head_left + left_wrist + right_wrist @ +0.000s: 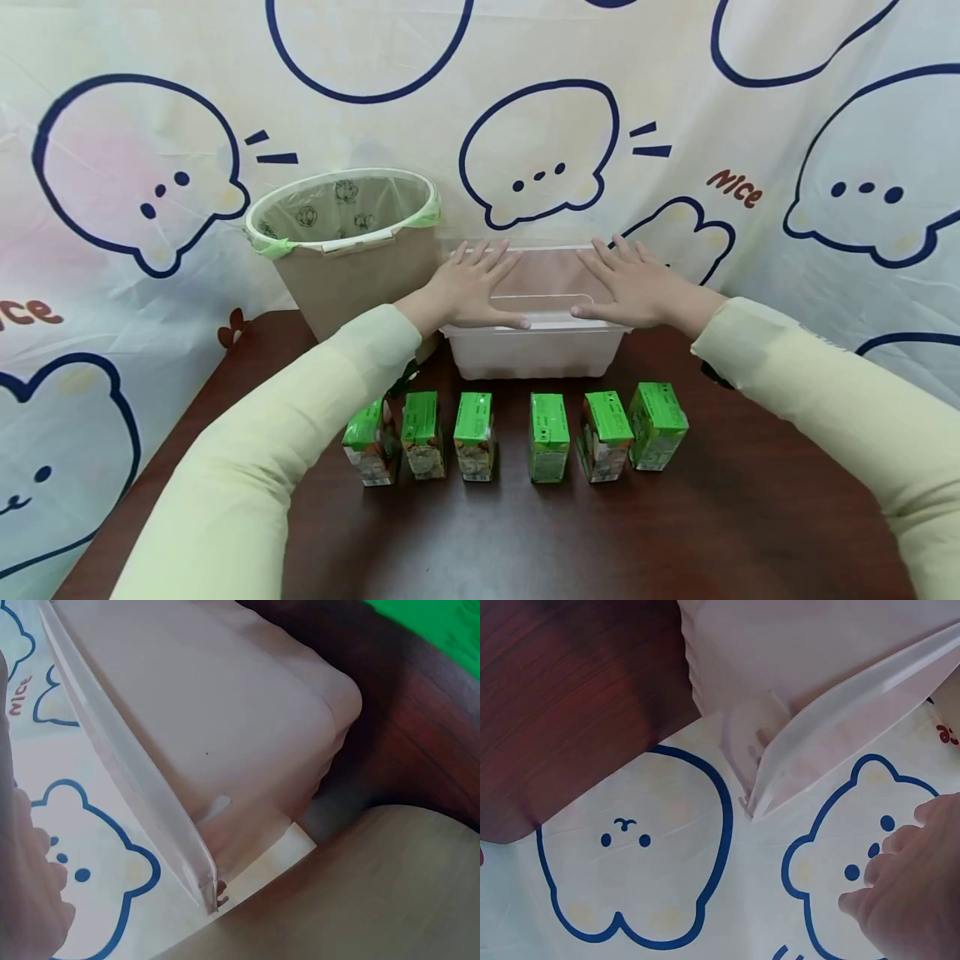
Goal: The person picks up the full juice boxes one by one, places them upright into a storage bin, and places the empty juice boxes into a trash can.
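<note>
Both hands hang spread over a pale pink plastic bin (536,354) in the head view. The left hand (478,287) is above the bin's left end, fingers straight and thumb pointing inward. Above the right end, the right hand (630,287) mirrors it. Neither holds anything. In the left wrist view, the left hand's fingers (45,892) show at the left edge, apart from the bin's rim (142,769). The right wrist view has the right hand (919,889) at lower right, also off the rim. Several green-topped drink cartons (474,437) stand in a row before the bin.
A beige trash can (360,279) with a green-edged liner stands left of the bin, close beside it. A dark brown wooden table (480,542) carries the cartons and bin. Behind hangs a pale cloth (360,133) with cartoon bears.
</note>
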Demonstrator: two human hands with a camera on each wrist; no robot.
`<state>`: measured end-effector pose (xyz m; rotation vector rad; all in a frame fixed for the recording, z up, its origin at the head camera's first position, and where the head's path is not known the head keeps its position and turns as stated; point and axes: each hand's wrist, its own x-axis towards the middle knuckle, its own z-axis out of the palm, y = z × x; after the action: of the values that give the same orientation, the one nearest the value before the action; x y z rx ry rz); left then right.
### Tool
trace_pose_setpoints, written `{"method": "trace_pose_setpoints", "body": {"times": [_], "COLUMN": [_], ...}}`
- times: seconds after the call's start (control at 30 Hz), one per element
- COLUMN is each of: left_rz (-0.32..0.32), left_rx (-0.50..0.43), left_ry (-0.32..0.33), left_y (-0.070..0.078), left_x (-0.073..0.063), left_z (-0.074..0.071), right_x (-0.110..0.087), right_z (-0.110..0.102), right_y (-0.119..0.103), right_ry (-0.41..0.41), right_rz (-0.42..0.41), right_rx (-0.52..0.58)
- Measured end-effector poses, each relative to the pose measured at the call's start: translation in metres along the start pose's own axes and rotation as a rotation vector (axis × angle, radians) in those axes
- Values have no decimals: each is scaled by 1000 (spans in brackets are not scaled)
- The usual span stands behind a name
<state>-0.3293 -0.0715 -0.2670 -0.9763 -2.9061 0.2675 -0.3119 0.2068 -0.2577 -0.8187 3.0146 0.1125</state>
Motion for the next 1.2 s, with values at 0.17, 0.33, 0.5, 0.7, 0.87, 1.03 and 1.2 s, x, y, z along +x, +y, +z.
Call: {"method": "trace_pose_setpoints", "body": {"times": [0.17,0.33,0.5,0.7,0.87,1.03,1.2], "left_rz": [47,99,116,121,120,144,146], "left_rx": [1,9,-15,-55,-94,-103,-141], "left_ry": [20,46,50,83,107,137,142], "left_y": [-5,-11,-18,-26,-31,-34,-35], "left_x": [-6,-13,-25,-39,-53,-68,-86], "left_z": [-1,0,2,5,8,11,17], "right_x": [-6,-13,-17,-20,-22,-23,-23], "right_z": [-1,0,4,17,30,40,47], "right_y": [7,14,22,35,45,52,56], "right_ry": [14,51,86,113,132,137,148], "right_rz": [-24,-50,-91,-128,-120,-102,-110], "right_rx": [-10,17,30,49,70,107,99]}}
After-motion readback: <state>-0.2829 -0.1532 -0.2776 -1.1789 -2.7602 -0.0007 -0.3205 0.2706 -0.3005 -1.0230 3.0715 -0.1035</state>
